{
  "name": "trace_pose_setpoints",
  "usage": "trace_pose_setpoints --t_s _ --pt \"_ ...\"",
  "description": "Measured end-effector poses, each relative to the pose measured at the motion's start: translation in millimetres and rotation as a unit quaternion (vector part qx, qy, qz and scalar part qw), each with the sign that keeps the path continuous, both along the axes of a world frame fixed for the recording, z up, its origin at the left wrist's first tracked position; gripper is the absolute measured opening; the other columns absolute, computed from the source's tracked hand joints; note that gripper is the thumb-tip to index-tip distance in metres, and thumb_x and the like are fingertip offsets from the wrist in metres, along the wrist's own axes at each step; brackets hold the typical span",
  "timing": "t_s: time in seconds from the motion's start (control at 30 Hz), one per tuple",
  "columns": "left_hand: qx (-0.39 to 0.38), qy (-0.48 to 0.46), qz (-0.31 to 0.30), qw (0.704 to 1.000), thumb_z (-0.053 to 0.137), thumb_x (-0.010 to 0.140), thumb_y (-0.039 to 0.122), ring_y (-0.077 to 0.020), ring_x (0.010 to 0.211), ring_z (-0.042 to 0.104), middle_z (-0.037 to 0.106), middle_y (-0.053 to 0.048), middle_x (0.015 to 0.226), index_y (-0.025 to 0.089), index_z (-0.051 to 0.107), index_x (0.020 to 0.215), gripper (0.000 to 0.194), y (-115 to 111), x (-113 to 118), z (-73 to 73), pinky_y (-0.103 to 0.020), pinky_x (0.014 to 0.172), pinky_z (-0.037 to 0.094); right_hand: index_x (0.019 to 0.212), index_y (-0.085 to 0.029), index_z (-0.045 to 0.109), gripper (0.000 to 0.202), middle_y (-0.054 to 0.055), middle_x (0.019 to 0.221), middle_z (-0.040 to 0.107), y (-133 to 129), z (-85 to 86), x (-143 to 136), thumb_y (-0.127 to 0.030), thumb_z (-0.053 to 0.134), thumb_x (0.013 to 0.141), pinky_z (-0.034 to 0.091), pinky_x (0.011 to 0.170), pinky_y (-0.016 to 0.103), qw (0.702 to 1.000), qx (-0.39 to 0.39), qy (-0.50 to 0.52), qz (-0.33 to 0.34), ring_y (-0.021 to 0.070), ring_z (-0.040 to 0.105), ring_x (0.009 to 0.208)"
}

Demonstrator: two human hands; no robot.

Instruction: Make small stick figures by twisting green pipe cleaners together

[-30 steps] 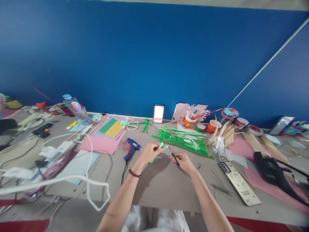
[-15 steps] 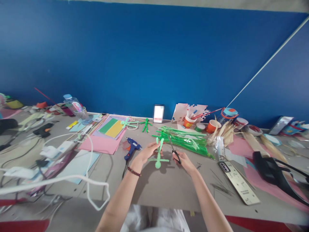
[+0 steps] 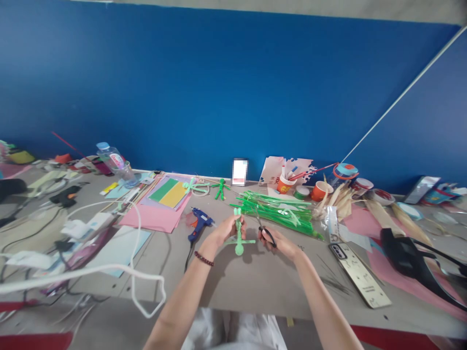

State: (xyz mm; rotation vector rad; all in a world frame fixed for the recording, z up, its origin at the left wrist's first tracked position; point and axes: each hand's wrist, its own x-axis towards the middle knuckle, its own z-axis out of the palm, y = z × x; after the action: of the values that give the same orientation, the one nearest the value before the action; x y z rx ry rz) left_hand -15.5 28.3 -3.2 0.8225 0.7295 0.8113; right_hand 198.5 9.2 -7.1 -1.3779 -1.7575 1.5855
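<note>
A pale green pipe-cleaner figure (image 3: pixel 239 245) hangs head-down over the table, its round head toward me and its legs pointing away. My left hand (image 3: pixel 228 230) is closed on it by the legs and body. To its right, my right hand (image 3: pixel 274 241) grips a pair of scissors (image 3: pixel 269 236) by the dark handles, blades pointing up and away, apart from the figure. Beyond my hands lies a bundle of bright green pipe cleaners (image 3: pixel 280 214) in clear plastic. A darker green pipe-cleaner figure (image 3: pixel 220 188) and another pale one (image 3: pixel 193 186) rest farther back.
On the left are a blue glue gun (image 3: pixel 199 223), pink paper (image 3: pixel 153 216), a water bottle (image 3: pixel 116 163) and white cables (image 3: pixel 134 272). A patterned phone (image 3: pixel 359 276), dried husks (image 3: pixel 343 201) and paper cups (image 3: pixel 320 190) stand or lie on the right. A blue partition (image 3: pixel 233 87) closes the back.
The figure's legs, spread in a V before, are now drawn close together in my left hand. My right hand and the scissors have shifted very slightly.
</note>
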Motion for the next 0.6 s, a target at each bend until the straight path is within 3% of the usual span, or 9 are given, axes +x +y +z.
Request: trace_pose_setpoints --t_s 0.13,0.3,0.53,0.6 --pt "0.045 -0.003 -0.058 0.997 0.052 0.078 0.044 -0.0117 0.046 0.054 0.052 0.004 0.059 0.018 0.043 0.075 0.028 -1.4 1.3 0.3 -0.026 0.053 0.042 0.082 -0.018 0.051 0.05 -0.001 0.067 0.045 2.2 18.3 5.9 -0.067 0.045 0.078 0.028 0.048 0.022 0.998 0.029 -0.007 0.049 0.0103 0.039 0.057" --pt "0.071 0.02 -0.132 0.989 0.053 0.079 0.049 -0.0119 0.045 0.054 0.053 0.002 0.06 0.016 0.047 0.077 0.034 -6.5 4.7 3.9 -0.028 0.052 0.04 0.068 -0.018 0.05 0.04 -0.003 0.063 0.042 12.6 28.3 16.6 -0.057 0.054 0.077 0.03 0.055 0.024 0.992 0.11 -0.044 0.049 0.0114 0.037 0.059" --pt "0.07 0.043 -0.173 0.982 0.051 0.081 0.049 -0.0106 0.045 0.053 0.05 0.003 0.059 0.016 0.049 0.077 0.034 -12.2 6.3 10.2 -0.027 0.053 0.04 0.063 -0.017 0.056 0.03 -0.003 0.059 0.048 25.2 38.2 22.8 -0.045 0.062 0.072 0.03 0.052 0.023 0.988 0.073 -0.067 0.116 0.0103 0.039 0.055" --pt "0.072 0.042 -0.183 0.98 0.051 0.081 0.048 -0.0111 0.046 0.053 0.05 0.003 0.059 0.016 0.048 0.077 0.033 -12.7 6.2 10.6 -0.028 0.053 0.041 0.06 -0.017 0.057 0.029 -0.004 0.056 0.048 27.6 41.5 23.0 -0.043 0.066 0.068 0.03 0.05 0.022 0.991 0.074 -0.065 0.092 0.0098 0.038 0.053"
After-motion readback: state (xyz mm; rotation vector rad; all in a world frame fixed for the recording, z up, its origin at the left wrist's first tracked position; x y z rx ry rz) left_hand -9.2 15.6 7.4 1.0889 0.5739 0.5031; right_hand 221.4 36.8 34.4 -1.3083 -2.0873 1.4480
